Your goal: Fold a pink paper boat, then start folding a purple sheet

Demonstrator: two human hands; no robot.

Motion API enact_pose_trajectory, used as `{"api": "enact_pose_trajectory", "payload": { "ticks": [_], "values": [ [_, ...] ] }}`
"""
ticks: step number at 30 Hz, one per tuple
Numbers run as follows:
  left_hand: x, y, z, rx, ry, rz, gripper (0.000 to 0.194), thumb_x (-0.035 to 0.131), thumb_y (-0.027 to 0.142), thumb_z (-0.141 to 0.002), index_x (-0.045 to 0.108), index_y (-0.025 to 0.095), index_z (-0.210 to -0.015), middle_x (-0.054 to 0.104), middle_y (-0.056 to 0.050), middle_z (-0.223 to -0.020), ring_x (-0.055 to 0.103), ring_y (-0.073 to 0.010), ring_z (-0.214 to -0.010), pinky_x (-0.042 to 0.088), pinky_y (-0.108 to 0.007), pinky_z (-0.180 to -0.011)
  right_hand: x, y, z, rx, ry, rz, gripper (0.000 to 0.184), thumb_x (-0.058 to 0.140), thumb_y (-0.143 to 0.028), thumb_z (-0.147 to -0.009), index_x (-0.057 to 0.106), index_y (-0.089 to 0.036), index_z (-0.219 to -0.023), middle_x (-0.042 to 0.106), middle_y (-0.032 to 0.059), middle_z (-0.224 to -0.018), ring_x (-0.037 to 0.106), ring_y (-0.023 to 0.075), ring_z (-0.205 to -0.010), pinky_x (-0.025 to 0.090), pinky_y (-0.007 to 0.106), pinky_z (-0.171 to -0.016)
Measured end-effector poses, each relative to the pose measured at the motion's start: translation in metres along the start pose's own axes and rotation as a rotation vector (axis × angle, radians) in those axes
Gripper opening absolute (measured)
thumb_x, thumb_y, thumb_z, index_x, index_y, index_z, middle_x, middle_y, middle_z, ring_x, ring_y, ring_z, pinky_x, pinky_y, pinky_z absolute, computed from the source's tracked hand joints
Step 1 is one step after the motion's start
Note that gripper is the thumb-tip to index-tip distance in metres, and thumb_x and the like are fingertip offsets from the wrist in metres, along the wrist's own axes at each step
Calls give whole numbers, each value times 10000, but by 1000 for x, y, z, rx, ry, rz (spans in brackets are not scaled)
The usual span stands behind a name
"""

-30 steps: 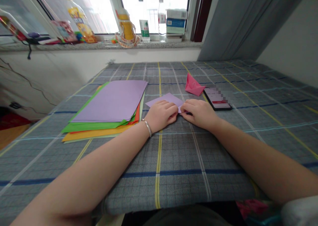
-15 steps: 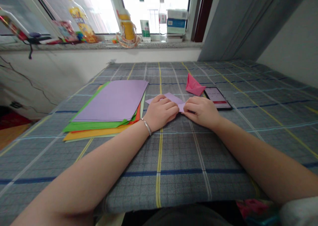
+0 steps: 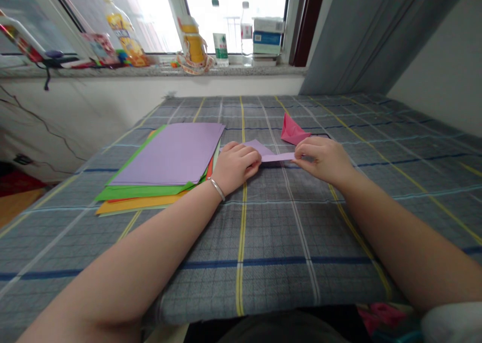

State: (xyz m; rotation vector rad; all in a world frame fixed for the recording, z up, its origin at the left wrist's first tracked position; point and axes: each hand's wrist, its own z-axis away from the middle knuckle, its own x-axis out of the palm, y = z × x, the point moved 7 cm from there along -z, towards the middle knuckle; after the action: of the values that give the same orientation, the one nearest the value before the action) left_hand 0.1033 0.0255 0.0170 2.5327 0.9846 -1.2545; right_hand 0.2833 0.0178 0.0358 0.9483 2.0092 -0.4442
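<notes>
A folded sheet of purple paper (image 3: pixel 277 157) lies between my hands, with a narrow strip along its near edge and a pointed part behind it. My left hand (image 3: pixel 239 160) rests on the left part of the paper, fingers curled over it and hiding much of it. Thumb and fingers of my right hand (image 3: pixel 321 158) pinch the right end of the strip. Just beyond the right hand sits a folded pink paper boat (image 3: pixel 293 130). A phone (image 3: pixel 320 135) is mostly hidden behind that hand.
A stack of coloured paper (image 3: pixel 169 152), purple on top, lies left of my left hand. The plaid tablecloth (image 3: pixel 271 232) covers the table. Bottles, a yellow cup (image 3: pixel 194 44) and boxes (image 3: pixel 267 36) stand on the windowsill at the back.
My right hand has moved right, away from the left hand, and now holds the strip's end in front of the phone. My left hand has shifted slightly left. More of the strip shows.
</notes>
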Motion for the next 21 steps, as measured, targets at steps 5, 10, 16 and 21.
{"api": "enact_pose_trajectory", "payload": {
  "ticks": [5, 10, 16, 21],
  "values": [
    [3, -1, 2, -2, -22, 7, 122, 493, 235, -908, 595, 194, -856, 673, -20, -883, 589, -166, -819, 413, -317, -788, 1, 3, 0, -20, -49, -8, 139, 579, -309, -851, 600, -216, -749, 681, 35, -847, 615, 197, -811, 401, 314, -688],
    [3, -5, 3, -17, -8, 32, 78, 517, 200, -865, 591, 188, -841, 662, -26, -856, 585, -160, -788, 441, -286, -727, -5, 8, 1, 21, -11, 14, 145, 598, -302, -825, 564, -216, -713, 676, 46, -843, 601, 213, -836, 418, 336, -734],
    [5, 0, 2, 20, 15, 84, 57, 523, 167, -842, 576, 176, -820, 655, -25, -820, 589, -151, -760, 452, -272, -707, 2, -15, -3, 8, 31, 17, 234, 660, -406, -799, 611, -212, -922, 674, 63, -984, 585, 238, -928, 419, 355, -782],
    [5, 13, 2, 139, 10, 97, 108, 485, 203, -913, 592, 191, -901, 670, -20, -887, 586, -137, -810, 447, -265, -739, 20, -38, -6, -11, -4, 73, 190, 596, -365, -867, 602, -206, -762, 654, 44, -804, 557, 207, -806, 390, 326, -725]
  ]
}}
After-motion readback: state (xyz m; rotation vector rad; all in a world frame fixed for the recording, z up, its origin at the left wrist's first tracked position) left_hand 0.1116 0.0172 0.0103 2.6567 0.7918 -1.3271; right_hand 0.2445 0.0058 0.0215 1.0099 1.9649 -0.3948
